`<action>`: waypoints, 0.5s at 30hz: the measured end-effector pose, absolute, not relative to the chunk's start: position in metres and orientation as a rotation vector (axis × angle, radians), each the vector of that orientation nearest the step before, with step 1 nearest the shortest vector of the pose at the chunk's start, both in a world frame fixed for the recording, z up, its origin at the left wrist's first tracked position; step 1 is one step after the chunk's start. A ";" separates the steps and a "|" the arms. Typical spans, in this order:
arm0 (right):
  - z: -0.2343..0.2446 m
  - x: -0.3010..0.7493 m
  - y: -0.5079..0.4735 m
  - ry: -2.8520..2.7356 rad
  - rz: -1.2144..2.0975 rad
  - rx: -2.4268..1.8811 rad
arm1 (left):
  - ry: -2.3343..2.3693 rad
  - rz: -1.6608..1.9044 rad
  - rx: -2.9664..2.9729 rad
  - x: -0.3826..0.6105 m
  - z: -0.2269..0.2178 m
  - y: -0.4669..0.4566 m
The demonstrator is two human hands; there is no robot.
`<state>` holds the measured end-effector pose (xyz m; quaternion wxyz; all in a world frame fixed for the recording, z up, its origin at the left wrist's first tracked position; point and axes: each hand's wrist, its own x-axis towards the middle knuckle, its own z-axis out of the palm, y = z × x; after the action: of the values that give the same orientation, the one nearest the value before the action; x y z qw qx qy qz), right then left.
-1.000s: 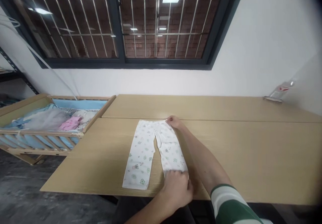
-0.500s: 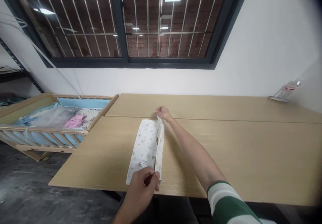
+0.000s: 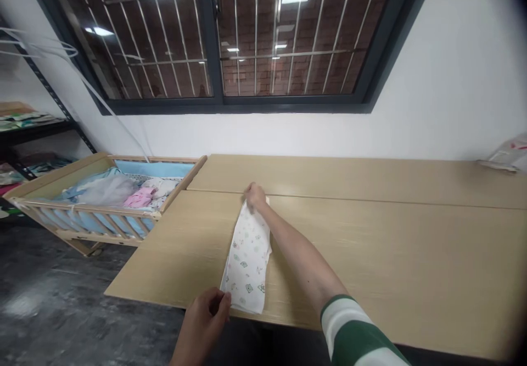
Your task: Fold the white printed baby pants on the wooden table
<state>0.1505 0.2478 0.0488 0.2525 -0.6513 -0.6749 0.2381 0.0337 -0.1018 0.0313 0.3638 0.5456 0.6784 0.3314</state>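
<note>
The right grip [image 3: 256,197] is closed on the waist end of the white printed pants [image 3: 247,267], at the far end of the garment. The left grip [image 3: 205,315] pinches the near left corner at the hem between thumb and forefinger. The pants lie on the tabletop [image 3: 379,256], folded lengthwise into one narrow strip, legs stacked, with the hem beside the near edge; layered fabric edges show along the left side. The right forearm, in a green-and-white striped sleeve [image 3: 349,327], crosses the tabletop from the near side. A seam runs across the tabletop just beyond the waist end. Adjoining on the left is a wooden crib [image 3: 184,186] containing pink cloth [image 3: 140,197] and white netting [image 3: 107,189]. Behind the tabletop, a white wall [image 3: 448,91] carries a dark-framed window [image 3: 234,105] with metal bars.
</note>
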 end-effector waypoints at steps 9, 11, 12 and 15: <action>0.057 0.142 0.227 -1.940 0.589 -1.752 | 2.223 0.531 1.727 0.022 0.016 -0.107; 0.064 0.141 0.214 -1.984 0.568 -1.686 | 2.220 0.715 1.953 0.025 0.015 -0.112; 0.067 0.141 0.203 -2.034 0.558 -1.610 | 2.176 0.835 2.087 0.029 0.015 -0.114; 0.072 0.146 0.152 -2.288 0.553 -1.137 | 2.022 1.048 2.416 0.046 0.008 -0.120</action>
<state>0.1462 0.1518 0.0723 0.2608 -0.4199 -0.8449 0.2043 0.0462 -0.1202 0.0079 -0.0891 0.7248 0.6065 0.3145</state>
